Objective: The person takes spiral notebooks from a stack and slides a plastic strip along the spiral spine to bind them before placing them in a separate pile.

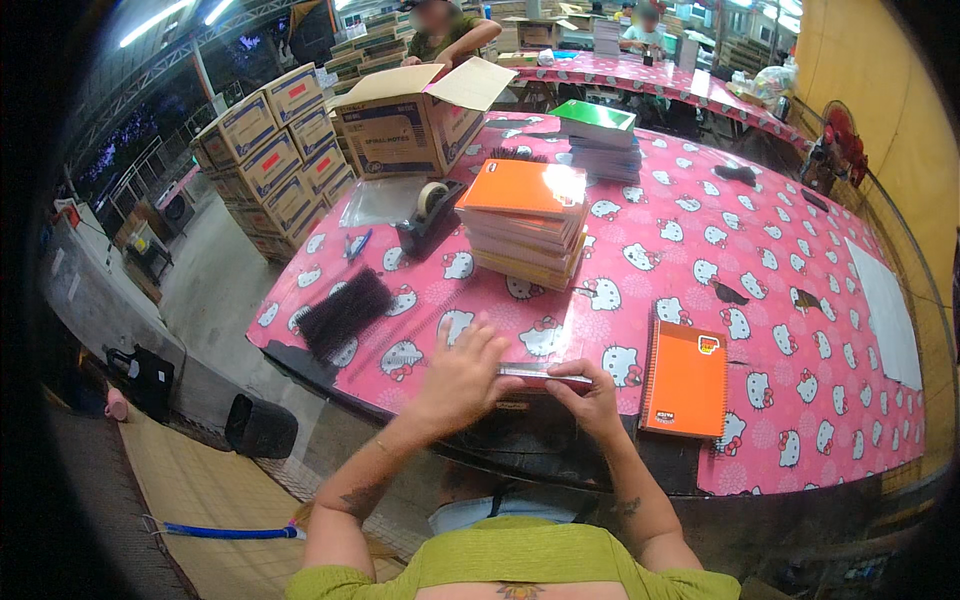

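A thin notebook [545,371] stands edge-on at the table's near edge; its cover is mostly hidden. My right hand [588,400] pinches its right end between thumb and fingers. At its left end is my left hand [462,375], fingers stretched out over the tablecloth and slightly blurred, with the thumb side close against the notebook. Single black spiral wires [415,330] lie by the left fingers, beside a dense bundle of black spiral coils [345,312]. To the right lies an orange spiral notebook [685,380]. A stack of orange-topped notebooks [520,225] rises beyond my hands.
A black tape dispenser [430,218] and an open carton [410,130] stand at the far left. Behind the orange stack is a green-topped notebook stack [600,140]. White paper [882,310] lies far right. Piled cartons [270,160] stand on the floor; two people work beyond.
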A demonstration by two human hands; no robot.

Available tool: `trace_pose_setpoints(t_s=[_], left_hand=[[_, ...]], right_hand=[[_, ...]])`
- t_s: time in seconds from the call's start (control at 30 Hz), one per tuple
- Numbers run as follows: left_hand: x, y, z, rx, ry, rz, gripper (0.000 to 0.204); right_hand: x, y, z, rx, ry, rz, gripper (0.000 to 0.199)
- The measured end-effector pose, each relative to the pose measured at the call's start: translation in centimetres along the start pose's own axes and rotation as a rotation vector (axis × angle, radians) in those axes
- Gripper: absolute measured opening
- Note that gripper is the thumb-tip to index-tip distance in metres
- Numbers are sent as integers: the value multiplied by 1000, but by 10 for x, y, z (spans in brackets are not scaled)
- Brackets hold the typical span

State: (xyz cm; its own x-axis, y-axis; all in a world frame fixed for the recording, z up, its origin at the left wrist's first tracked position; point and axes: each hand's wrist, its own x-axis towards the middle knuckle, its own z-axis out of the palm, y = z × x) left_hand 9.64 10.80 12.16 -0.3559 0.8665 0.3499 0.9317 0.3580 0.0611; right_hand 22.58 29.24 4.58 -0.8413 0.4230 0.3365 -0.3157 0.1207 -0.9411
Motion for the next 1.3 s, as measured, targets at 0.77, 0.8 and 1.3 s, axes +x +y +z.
trace_pose_setpoints(t_s=[0.77,0.8,1.3], left_hand=[[-39,37,59,289,85,-27,94],[-14,30,42,414,94,-115,95],[-13,50,45,123,79,-27,92]], right_hand=[[4,9,7,72,-162,24,31],[3,9,7,47,-178,19,31],[4,14,-4,0,-322,74,28]])
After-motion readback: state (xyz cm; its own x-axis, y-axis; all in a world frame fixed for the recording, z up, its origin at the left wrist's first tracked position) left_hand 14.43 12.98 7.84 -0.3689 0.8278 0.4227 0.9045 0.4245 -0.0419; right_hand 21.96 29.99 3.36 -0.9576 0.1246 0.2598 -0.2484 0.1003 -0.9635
